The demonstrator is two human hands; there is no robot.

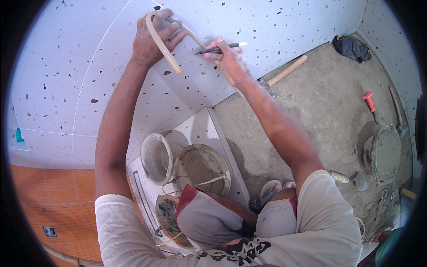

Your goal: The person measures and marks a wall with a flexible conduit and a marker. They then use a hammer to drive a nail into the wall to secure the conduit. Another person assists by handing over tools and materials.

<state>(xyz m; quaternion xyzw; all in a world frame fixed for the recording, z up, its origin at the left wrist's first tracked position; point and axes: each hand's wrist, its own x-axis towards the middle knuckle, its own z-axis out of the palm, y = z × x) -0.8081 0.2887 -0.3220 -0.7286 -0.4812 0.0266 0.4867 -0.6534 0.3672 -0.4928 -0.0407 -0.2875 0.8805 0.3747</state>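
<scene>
High on a speckled white tiled wall (120, 89), my left hand (153, 42) holds a bent, translucent hose (162, 46) against the surface. One cut end hangs down beside my left wrist, and the rest runs behind the fingers toward the right. My right hand (231, 64) is closed on a slim black pen (224, 48) with a white end. Its dark tip points left, close to the wall. The hose reaches the fingers of my right hand too; whether they also grip it is hard to see.
Below are a white bucket (156, 158), a mortar basin (222, 162) and another mortar container (167, 211). A wooden-handled hammer (287, 72) lies at the wall's foot. Farther right are a red-handled chisel (368, 100), an upturned bucket (386, 153) and a black bag (351, 48).
</scene>
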